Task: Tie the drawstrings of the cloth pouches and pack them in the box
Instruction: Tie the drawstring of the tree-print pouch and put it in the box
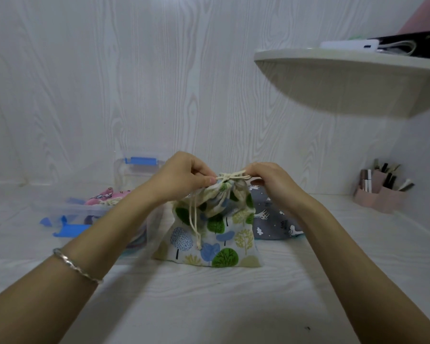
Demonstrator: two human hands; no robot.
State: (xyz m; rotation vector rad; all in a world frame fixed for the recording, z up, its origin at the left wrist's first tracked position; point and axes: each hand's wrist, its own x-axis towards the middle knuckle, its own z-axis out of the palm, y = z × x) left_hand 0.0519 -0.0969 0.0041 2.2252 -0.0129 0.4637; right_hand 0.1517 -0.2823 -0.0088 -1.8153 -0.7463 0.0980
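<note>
Cream drawstring (pixel 230 176) crosswise between left hand (pixel 181 175) and right hand (pixel 268 180), pouch (pixel 217 235) upright

On the front pouch (pixel 216 234), white ground printed with green, blue and pale yellow trees, trunks black. Cream for the drawstring (pixel 195 219). On the grey pouch (pixel 271 219), white animals and clouds, teal along the edge. White figures on the pink pouch (pixel 104 194). Clear plastic with blue latches (pixel 70 230) for the box (pixel 60 207). White wood grain across desk (pixel 209 306) and wall (pixel 109 70). Pale pink for the holder (pixel 380 197); silver for the bracelet (pixel 77 266).
</note>
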